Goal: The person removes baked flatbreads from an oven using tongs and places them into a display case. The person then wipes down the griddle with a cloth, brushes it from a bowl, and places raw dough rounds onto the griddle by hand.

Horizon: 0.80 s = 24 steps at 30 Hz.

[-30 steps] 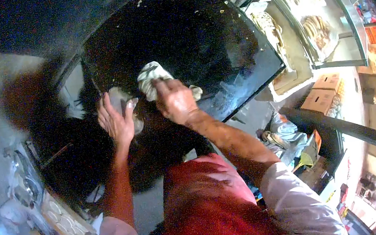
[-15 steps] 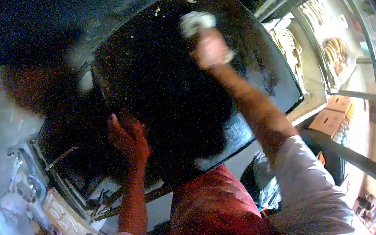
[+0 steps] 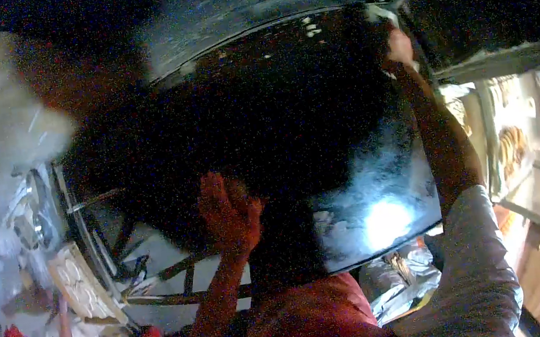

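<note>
My right hand (image 3: 399,48) reaches to the far right corner of a dark flat surface (image 3: 394,152). Its fingers are closed round a pale cloth (image 3: 382,13), of which only small parts show. Over the left part of the dark surface, my left hand (image 3: 230,215) is raised in shadow with its fingers apart, and nothing shows in it. Small light crumbs (image 3: 311,26) lie near the far edge. A bright glare sits on the near right part of the surface.
A lit glass case (image 3: 518,136) with pale long pieces stands at the right. Plastic bags (image 3: 404,277) lie below the near edge. At the lower left are a tray of pale shaped pieces (image 3: 84,281) and another person's arm (image 3: 65,332).
My right hand has moved with the cloth to the far right corner. My left hand appears further right in view, and the whole view has turned.
</note>
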Tool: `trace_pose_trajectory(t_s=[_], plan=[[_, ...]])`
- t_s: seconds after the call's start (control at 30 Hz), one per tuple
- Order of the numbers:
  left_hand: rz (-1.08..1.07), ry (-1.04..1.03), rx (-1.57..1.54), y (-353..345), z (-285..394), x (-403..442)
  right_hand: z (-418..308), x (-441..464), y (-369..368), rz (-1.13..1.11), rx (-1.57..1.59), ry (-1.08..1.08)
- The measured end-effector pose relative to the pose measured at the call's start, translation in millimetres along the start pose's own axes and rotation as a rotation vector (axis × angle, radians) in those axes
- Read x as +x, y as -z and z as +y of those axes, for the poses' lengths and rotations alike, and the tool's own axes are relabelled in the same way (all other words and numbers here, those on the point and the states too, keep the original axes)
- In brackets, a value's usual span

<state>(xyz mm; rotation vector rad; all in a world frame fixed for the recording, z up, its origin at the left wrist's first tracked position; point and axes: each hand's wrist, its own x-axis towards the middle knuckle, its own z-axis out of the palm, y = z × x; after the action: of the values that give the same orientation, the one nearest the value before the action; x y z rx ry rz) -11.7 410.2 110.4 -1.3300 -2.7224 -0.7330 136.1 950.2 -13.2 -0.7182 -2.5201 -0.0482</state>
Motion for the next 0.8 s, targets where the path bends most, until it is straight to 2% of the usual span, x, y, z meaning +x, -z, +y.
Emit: trace_pose_trajectory(t_s=[0.07, 0.1, 0.17, 0.23, 0.3, 0.33, 0.37, 0.4, 0.43, 0.47, 0.5, 0.53, 0.7, 0.73, 0.8], plan=[[-0.030, 0.037, 0.014, -7.3, 6.3, -3.9, -31.6, 28.2, -56.4, 0.101, 0.070, 0.322], [-0.036, 0.049, -0.011, -1.4, -6.2, -4.6, -60.9, 27.3, -72.1, 0.100, 0.063, 0.331], [-0.026, 0.011, 0.025, -7.5, -18.7, -6.7, -126.8, 23.6, -127.3, 0.157, 0.286, 0.464], [-0.009, -0.033, 0.041, -2.5, -13.3, -7.0, -146.2, 40.5, -105.1, 0.184, 0.368, 0.551], [-0.173, -0.127, 0.391, 13.4, -9.6, -3.7, -166.5, 42.8, -49.9, -0.091, 0.243, 0.381], [-0.170, -0.119, 0.389, 12.0, -12.3, -4.9, -181.8, 43.4, -15.1, -0.237, 0.188, 0.292], [-0.033, -0.060, 0.187, 3.4, -14.0, -5.7, -192.0, 56.1, 15.4, -0.381, 0.133, 0.206], [0.100, 0.004, -0.011, -3.8, -14.9, -8.1, -188.9, 87.6, 65.2, -0.439, 0.091, 0.223], [0.094, 0.023, -0.006, -4.5, -13.6, -9.0, -135.7, 89.0, 2.6, -0.114, 0.099, 0.428], [0.070, 0.038, -0.065, -2.3, -10.9, -6.4, -130.9, 84.7, -77.9, -0.245, 0.083, -0.418], [0.049, 0.051, -0.121, 1.6, -10.4, -3.5, -137.9, 96.8, -72.5, -0.447, 0.015, -0.350], [0.051, 0.067, -0.111, 5.1, -9.7, -0.7, -146.2, 98.3, -69.5, -0.535, 0.012, -0.209], [-0.009, 0.076, -0.064, 1.7, -9.1, 2.2, -195.4, 90.0, -30.4, -0.853, -0.048, 0.314], [0.001, 0.083, -0.061, 1.6, -9.7, 3.6, -208.6, 91.0, -34.6, -0.861, -0.066, 0.329], [0.032, 0.064, -0.104, 0.0, -9.5, 4.3, -231.0, 107.7, -59.9, -0.430, 0.469, -0.128]])
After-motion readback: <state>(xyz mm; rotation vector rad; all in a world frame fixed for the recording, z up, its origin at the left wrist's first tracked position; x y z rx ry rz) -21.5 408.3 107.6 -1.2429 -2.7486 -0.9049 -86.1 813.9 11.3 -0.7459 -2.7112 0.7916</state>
